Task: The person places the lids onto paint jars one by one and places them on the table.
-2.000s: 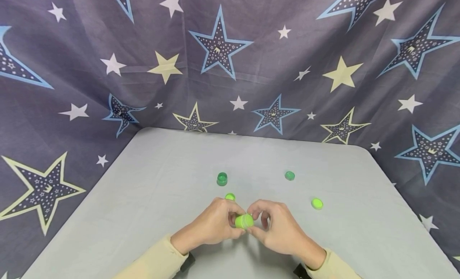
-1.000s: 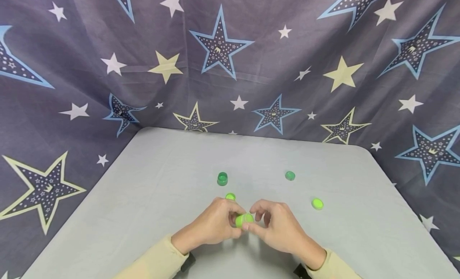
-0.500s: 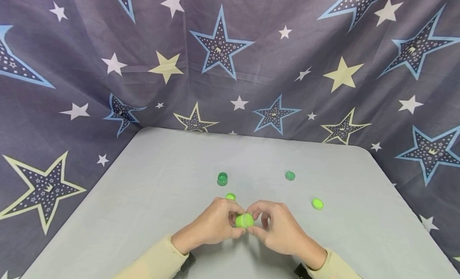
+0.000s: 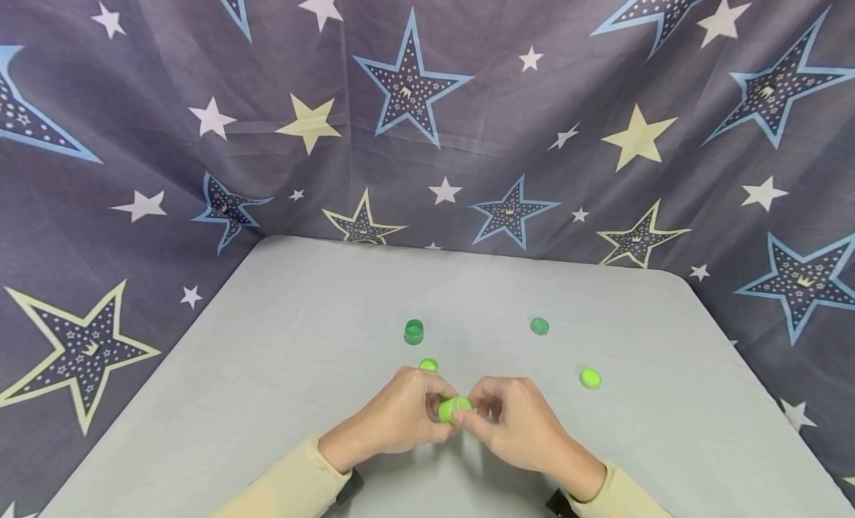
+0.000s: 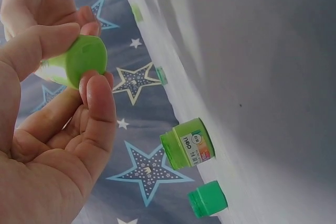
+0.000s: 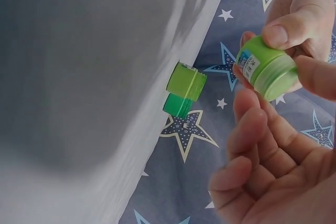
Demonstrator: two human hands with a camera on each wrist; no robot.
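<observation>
My left hand [image 4: 404,414] grips a small light-green paint jar [image 6: 257,61] by its body, tilted above the table. A lid [image 6: 276,78] covers the end facing my right hand [image 4: 514,421], whose thumb and fingers are bent at the lid's edge. In the left wrist view, the jar's rounded base faces the camera between the left thumb and fingers. Just beyond the left hand, a second light-green jar [image 5: 190,144] stands on the table, partly hidden in the head view. Behind it is a dark-green jar [image 4: 413,332], its top uncovered.
A dark-green lid [image 4: 539,326] lies right of centre on the pale cloth-covered table [image 4: 320,310]. Closer in and farther right is a light-green lid [image 4: 590,378]. Star-patterned dark fabric [image 4: 401,169] hangs behind the table and along its sides.
My right fingers and thumb shift back and forth around the lid, and the jar tilts slightly between frames. The left hand keeps its grip. The jars and lids on the table stay in place.
</observation>
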